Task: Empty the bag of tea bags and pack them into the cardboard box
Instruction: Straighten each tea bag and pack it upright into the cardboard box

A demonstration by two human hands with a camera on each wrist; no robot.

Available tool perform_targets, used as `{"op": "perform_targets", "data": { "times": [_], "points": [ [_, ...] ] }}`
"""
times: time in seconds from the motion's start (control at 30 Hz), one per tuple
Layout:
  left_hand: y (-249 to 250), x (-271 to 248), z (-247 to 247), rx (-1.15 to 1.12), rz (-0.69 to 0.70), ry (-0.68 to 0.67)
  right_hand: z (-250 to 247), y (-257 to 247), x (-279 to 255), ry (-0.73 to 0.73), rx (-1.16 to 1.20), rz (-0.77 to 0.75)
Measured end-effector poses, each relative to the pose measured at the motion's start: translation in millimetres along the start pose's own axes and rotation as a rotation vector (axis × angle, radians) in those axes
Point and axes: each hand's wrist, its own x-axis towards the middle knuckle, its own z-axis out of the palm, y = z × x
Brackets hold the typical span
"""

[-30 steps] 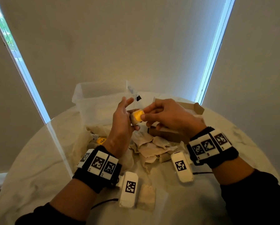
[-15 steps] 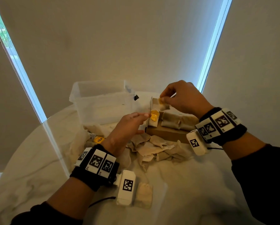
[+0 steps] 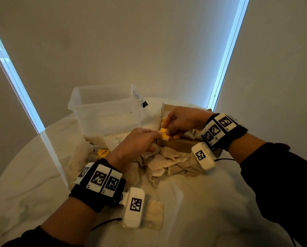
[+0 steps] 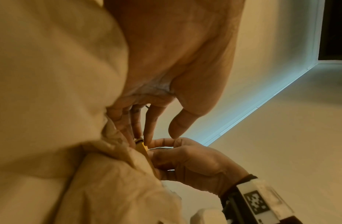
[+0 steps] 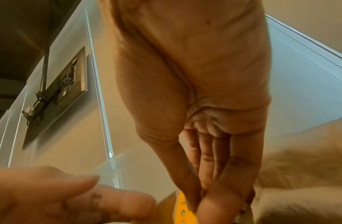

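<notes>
Several tea bags are still lying loose on the table beside the cardboard box, some already sitting inside, while the left hand and the right hand are both pinching one yellow tag with narrowed fingers.

This looks like a room in a home or office, though the pictures do not settle which. A round, marble-patterned counter stands before tall windows covered by pale roller blinds, daylight showing at their edges, and a wall panel with loose wiring hangs beyond the counter.
</notes>
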Motion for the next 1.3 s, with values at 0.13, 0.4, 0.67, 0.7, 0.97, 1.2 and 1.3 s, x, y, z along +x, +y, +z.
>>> {"op": "perform_targets", "data": {
  "times": [0.13, 0.4, 0.67, 0.7, 0.97, 1.2, 1.3],
  "points": [
    [1, -1, -1, 0.001, 0.0, -0.001, 2, 2, 16, 0.075, -0.104, 0.008],
    [-2, 0, -1, 0.015, 0.011, 0.001, 5, 6, 27, 0.251, -0.198, 0.018],
    [-3, 1, 0, 0.015, 0.018, 0.002, -7, 5, 13, 0.123, -0.249, 0.017],
    [-3, 2, 0, 0.015, 0.021, 0.001, -4, 6, 13, 0.098, -0.274, 0.029],
    [-4, 3, 0, 0.003, 0.034, 0.009, -8, -6, 2, 0.161, -0.295, -0.037],
    [9, -9, -2, -0.11, 0.134, 0.075, -27, -15, -59, 0.233, -0.002, -0.138],
    [28, -22, -3, -0.075, 0.276, 0.052, -26, -2, -78, 0.334, 0.242, -0.19]
  ]
}}
